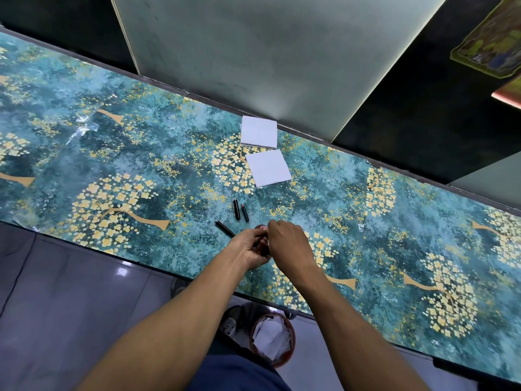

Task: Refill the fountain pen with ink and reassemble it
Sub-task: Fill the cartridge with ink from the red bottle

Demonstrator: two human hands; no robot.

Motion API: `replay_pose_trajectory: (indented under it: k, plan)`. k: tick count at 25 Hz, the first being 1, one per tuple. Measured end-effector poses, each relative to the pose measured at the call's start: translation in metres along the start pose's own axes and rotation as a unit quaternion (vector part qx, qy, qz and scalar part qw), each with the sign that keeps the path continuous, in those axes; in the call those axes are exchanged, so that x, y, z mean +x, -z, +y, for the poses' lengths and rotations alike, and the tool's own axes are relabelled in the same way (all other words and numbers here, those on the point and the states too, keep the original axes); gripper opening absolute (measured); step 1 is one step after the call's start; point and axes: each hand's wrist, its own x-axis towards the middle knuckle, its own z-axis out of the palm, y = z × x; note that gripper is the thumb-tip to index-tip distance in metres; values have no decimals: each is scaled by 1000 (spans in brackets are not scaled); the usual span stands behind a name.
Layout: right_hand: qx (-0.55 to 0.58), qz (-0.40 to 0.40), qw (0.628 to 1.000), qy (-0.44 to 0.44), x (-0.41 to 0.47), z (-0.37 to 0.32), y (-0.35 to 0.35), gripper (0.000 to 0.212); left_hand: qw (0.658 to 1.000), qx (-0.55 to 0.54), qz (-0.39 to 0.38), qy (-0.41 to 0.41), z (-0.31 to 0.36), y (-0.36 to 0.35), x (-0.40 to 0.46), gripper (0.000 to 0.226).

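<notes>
We looked down from head height at our two bare hands, which met over the near edge of a long bench [141, 153] covered in a teal sheet printed with yellow blossom trees. Our left hand [249, 251] was curled around a small dark thing, most likely the ink bottle [261, 228], of which only a round reddish top showed just beyond the fingers. Our right hand [286, 239] was closed over the same spot from the right, fingers bent down; we could not tell whether it gripped the bottle's lid or a part of the pen.

Three dark pen parts lay loose on the bench just beyond the hands. A thin black piece [225, 228] lay slanted to the left, its near end close to the left hand. Two shorter pieces lay side by side a little farther off: a black one [236, 209] and one with a reddish end [245, 212]. Two white paper squares [260, 152] lay farther back, near the wall. A bin [272, 338] with crumpled paper stood on the floor under the bench.

We judged the filling step to be in hand. Doing it well meant keeping the bottle upright and pressed to the bench with the left hand, and working slowly, with paper ready for drips.
</notes>
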Motion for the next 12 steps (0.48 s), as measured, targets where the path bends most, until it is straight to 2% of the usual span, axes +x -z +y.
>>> replay_pose_trajectory:
  k: [3, 6, 12]
  plan:
    - [-29, -12, 999, 5, -1, -1, 2, 14, 1000, -11, -6, 4, 1, 0, -1, 19]
    - [-13, 14, 1000, 6, -5, 0, 3, 13, 999, -32, -5, 6, 1, 0, -2, 18]
    - [-5, 1, 1000, 21, -3, -1, 4, 17, 1000, 10, -2, 0, 0, 2, -2, 20]
